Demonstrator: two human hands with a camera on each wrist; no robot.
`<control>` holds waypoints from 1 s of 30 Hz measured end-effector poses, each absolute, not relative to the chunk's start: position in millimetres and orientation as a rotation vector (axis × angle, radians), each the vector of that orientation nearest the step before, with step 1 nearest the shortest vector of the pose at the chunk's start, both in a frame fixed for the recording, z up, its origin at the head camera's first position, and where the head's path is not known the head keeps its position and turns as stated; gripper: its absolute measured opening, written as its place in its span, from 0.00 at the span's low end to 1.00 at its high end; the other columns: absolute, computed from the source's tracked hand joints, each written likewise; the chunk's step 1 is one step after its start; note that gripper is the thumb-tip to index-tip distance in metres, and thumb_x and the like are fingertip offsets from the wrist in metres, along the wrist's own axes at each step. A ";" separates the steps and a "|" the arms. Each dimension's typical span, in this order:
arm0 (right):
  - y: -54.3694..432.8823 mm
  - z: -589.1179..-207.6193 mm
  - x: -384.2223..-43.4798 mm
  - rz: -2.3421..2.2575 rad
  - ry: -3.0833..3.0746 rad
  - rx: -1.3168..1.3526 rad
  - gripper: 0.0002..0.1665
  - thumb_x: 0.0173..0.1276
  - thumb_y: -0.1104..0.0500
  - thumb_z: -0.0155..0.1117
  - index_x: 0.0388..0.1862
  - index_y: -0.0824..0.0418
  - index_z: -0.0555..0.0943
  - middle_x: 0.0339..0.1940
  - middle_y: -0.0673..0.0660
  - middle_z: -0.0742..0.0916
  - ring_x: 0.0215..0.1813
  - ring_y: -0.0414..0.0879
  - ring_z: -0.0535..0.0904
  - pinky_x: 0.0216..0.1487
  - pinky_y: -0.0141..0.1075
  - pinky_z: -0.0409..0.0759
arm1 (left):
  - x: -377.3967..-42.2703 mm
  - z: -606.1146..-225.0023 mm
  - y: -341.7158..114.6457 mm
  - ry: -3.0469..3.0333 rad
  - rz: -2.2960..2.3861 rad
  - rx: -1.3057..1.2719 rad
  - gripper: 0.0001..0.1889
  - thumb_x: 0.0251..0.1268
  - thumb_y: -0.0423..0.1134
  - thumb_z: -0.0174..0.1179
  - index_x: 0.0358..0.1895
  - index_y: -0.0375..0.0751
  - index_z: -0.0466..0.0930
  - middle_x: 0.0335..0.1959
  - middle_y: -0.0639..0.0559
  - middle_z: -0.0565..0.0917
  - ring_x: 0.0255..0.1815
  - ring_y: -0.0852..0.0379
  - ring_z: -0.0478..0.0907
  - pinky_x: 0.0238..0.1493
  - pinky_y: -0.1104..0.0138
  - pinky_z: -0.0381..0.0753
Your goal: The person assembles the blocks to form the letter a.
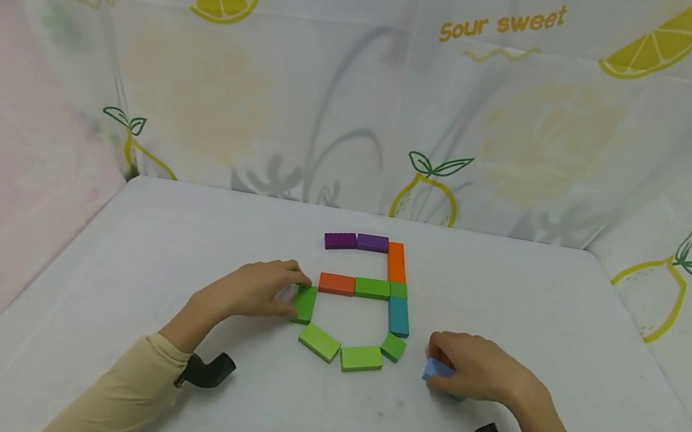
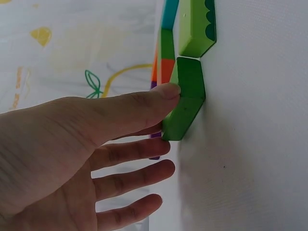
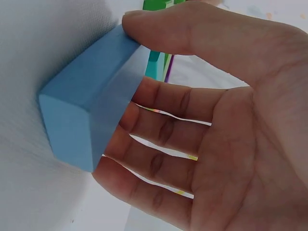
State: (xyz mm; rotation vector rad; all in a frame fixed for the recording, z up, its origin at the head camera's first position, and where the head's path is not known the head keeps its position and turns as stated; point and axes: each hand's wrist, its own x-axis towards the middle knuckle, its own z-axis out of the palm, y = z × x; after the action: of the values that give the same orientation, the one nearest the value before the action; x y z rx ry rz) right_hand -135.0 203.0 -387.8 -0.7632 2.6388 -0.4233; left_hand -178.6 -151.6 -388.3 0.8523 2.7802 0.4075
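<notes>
My left hand (image 1: 256, 288) pinches a green block (image 1: 304, 306) by its ends, at the left side of a figure of coloured blocks. In the left wrist view the thumb lies on that block's near edge, while the other fingers stretch past it. To the right of the figure, my right hand (image 1: 480, 368) holds a light blue block (image 3: 91, 96) between thumb and fingers, low at the white tabletop. Beside the left hand's block, a lime block (image 1: 319, 341) slants down to a second lime block (image 1: 361, 359) at the figure's bottom.
A red-orange block (image 1: 336, 285) and a green block (image 1: 372, 289) form the middle row. A teal block (image 1: 399, 317), small green blocks and an orange block (image 1: 397, 262) line the right side. Purple blocks (image 1: 372, 243) top the figure. A lemon-print cloth (image 1: 364, 86) hangs behind the table.
</notes>
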 end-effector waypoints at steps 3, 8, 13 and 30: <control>201.7 -387.9 -134.5 -0.416 2.652 -0.786 0.13 0.56 0.53 0.69 0.36 0.53 0.75 0.24 0.44 0.74 0.27 0.36 0.66 0.28 0.29 0.65 | -178.4 -388.0 -151.3 2.780 0.402 0.853 0.25 0.54 0.44 0.69 0.56 0.43 0.78 0.50 0.49 0.79 0.50 0.51 0.78 0.52 0.56 0.78; 199.6 -388.4 -134.4 -0.395 2.674 -0.789 0.12 0.57 0.54 0.68 0.37 0.53 0.76 0.24 0.44 0.74 0.27 0.36 0.66 0.28 0.29 0.66 | -178.5 -389.3 -151.4 2.782 0.400 0.850 0.25 0.54 0.44 0.69 0.56 0.43 0.78 0.50 0.49 0.79 0.49 0.52 0.78 0.52 0.56 0.78; 198.7 -389.4 -135.1 -0.387 2.693 -0.804 0.13 0.57 0.54 0.68 0.38 0.54 0.76 0.24 0.44 0.74 0.27 0.35 0.66 0.28 0.28 0.65 | -178.1 -389.1 -151.0 2.782 0.398 0.847 0.25 0.54 0.44 0.69 0.56 0.43 0.77 0.48 0.51 0.79 0.44 0.56 0.77 0.47 0.60 0.79; 193.4 -394.6 -135.7 -0.369 2.736 -0.833 0.14 0.58 0.51 0.69 0.39 0.54 0.77 0.24 0.43 0.73 0.27 0.34 0.66 0.29 0.27 0.65 | -177.2 -387.6 -151.1 2.784 0.393 0.854 0.25 0.54 0.45 0.68 0.56 0.44 0.77 0.46 0.52 0.78 0.37 0.58 0.74 0.40 0.65 0.77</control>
State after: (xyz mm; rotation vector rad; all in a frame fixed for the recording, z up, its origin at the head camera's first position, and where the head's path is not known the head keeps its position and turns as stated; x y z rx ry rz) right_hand -135.7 193.4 -394.6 -0.8327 2.7361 -0.3691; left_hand -177.2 -151.1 -387.6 0.8537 2.7838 0.3933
